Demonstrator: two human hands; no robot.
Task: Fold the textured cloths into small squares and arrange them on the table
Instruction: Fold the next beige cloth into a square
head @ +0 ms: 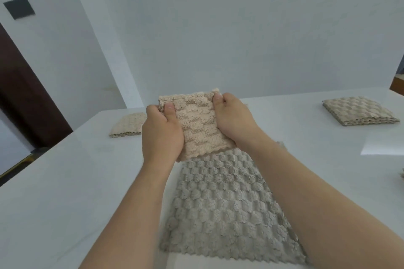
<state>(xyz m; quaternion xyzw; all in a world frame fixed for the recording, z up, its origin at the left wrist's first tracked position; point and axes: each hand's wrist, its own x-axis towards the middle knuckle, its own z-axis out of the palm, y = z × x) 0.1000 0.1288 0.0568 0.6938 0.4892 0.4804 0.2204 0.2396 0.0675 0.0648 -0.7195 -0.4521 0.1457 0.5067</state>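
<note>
Now both hands are holding a folded beige cloth (199, 124) over the far end of a grey cloth (225, 207), which is lying flat and open on the table (65, 192) near the person. The left hand (161, 133) is gripping the left edge of the beige cloth. The left thumb (169, 108) is pressing on its upper face near the far left corner, and the other fingers are curling under it, hidden. The right hand (234, 120) is gripping the right edge in the same way, the right thumb (217, 99) pinching the far right corner, which is bending up a little. I cannot tell if the near edge is touching the grey cloth. A beige stack (129, 124) is lying at the far left, partly behind the left hand, and a grey stack (358, 111) is lying at the far right.
</note>
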